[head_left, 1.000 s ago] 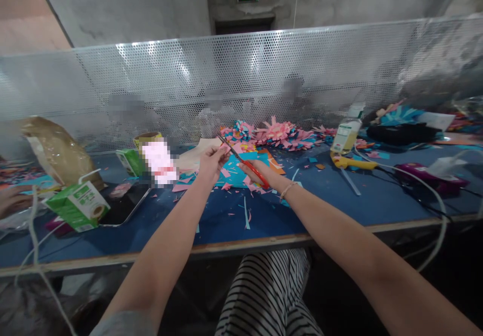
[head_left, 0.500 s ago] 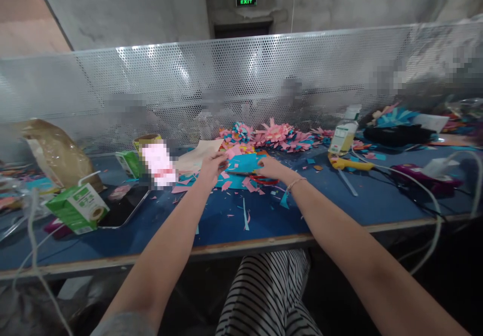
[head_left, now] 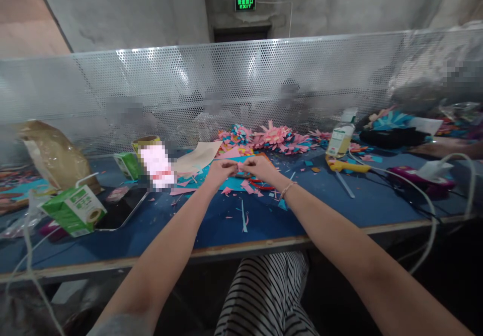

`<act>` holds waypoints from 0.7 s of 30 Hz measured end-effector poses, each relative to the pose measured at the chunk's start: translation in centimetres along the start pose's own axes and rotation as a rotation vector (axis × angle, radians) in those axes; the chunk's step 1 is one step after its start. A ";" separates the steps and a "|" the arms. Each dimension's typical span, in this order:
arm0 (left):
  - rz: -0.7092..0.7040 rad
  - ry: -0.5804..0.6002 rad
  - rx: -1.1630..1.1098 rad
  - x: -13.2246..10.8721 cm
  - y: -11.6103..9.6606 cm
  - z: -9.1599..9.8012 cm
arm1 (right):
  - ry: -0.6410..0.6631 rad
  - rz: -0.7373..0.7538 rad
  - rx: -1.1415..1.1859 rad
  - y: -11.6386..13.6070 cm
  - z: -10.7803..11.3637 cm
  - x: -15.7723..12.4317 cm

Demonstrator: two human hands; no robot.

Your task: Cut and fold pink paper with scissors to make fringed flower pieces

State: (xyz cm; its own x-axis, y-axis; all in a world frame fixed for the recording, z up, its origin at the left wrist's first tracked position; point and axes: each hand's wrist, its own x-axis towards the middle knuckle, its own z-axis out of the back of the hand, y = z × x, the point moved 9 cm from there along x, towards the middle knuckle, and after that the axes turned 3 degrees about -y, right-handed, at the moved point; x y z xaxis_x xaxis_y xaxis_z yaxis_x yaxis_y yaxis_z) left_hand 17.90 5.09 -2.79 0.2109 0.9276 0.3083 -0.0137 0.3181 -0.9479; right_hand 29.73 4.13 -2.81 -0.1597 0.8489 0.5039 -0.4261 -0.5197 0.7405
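Above the middle of the table, my left hand (head_left: 222,171) and my right hand (head_left: 259,169) meet fingertip to fingertip. Both are closed in a pinch on a small piece of pink paper (head_left: 240,166). Light-blue paper (head_left: 247,186) lies flat just beneath them, partly covered by my fingers. Beside my right hand shows a red loop (head_left: 263,185), possibly a scissors handle. Pink paper scraps (head_left: 226,191) are scattered around, and a thin pale-blue strip (head_left: 243,218) rests nearer the table's front edge.
Pink and blue fringed paper flowers (head_left: 273,136) pile up at the back. To the right are a bottle (head_left: 340,134), a yellow glue gun (head_left: 349,166) and a purple power strip (head_left: 420,179). A phone (head_left: 156,166), a green drink carton (head_left: 77,210) and a tablet (head_left: 124,206) occupy the left.
My hands have come closer together. The light-blue paper that was between them is no longer held up, and they now pinch a small pink piece.
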 end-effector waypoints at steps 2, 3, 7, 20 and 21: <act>0.019 -0.004 -0.029 -0.2 -0.1 -0.3 | -0.029 0.017 -0.023 0.1 0.4 0.1; 0.040 -0.002 -0.048 -0.3 -0.1 -0.5 | -0.046 0.022 -0.036 0.1 0.6 0.2; 0.086 0.013 -0.063 -0.5 0.0 -1.0 | -0.072 0.023 -0.074 0.1 0.7 0.2; 0.353 0.091 -0.291 -0.6 2.3 -1.2 | -0.086 0.021 0.133 0.3 1.5 0.3; 0.367 0.099 -0.303 -0.7 2.4 -1.3 | -0.097 0.018 0.136 0.2 1.6 0.4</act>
State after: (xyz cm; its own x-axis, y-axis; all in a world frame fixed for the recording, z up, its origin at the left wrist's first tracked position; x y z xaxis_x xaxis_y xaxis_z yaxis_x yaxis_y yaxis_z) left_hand 18.98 4.99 -5.35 0.3380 0.9400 -0.0454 0.1777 -0.1112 -0.9778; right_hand 30.99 4.18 -1.74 -0.0765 0.8293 0.5536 -0.2985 -0.5488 0.7808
